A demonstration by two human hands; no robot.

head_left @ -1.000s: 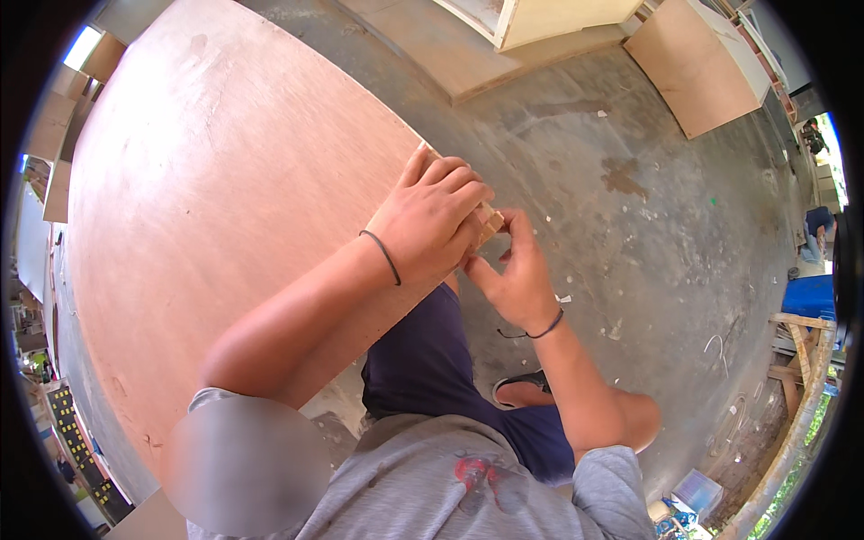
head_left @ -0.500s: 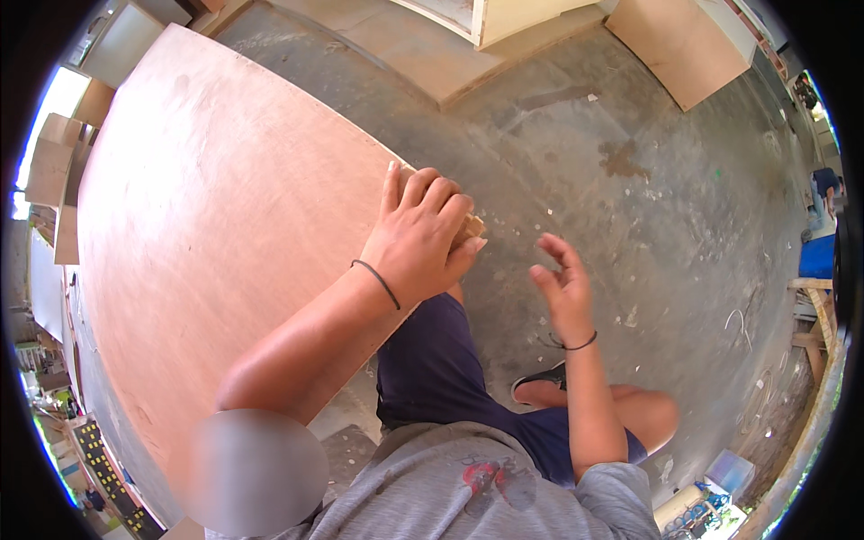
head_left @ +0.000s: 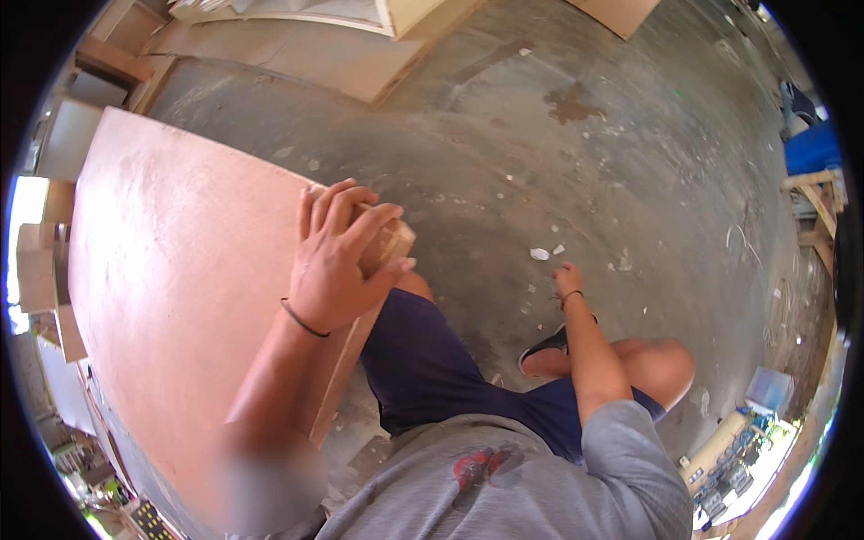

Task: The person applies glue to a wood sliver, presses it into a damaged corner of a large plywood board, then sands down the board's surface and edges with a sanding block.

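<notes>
Plywood sheet (head_left: pixel 171 297) fills the left, its right edge near the knee. Left hand (head_left: pixel 337 261) now works alone, fingers clenched around a small wooden block (head_left: pixel 391 243) on that edge. Right hand (head_left: pixel 567 279) has let go and dropped toward the concrete floor (head_left: pixel 576 162), fingers loosely curled, holding nothing.

Tan wood block (head_left: pixel 389 241) in the left hand (head_left: pixel 337 261) grip, pale end grain. Under the grip: reddish-pink plywood sheet (head_left: pixel 171 297), faint lighter streaks. Black band (head_left: pixel 302 319) on that wrist, another on the right wrist (head_left: pixel 571 294). Right of the grip: grey concrete floor (head_left: pixel 576 171), white flecks, one brown stain (head_left: pixel 576 103). Below the grip: navy shorts (head_left: pixel 432 360), grey shirt (head_left: pixel 540 486) with red print.
</notes>
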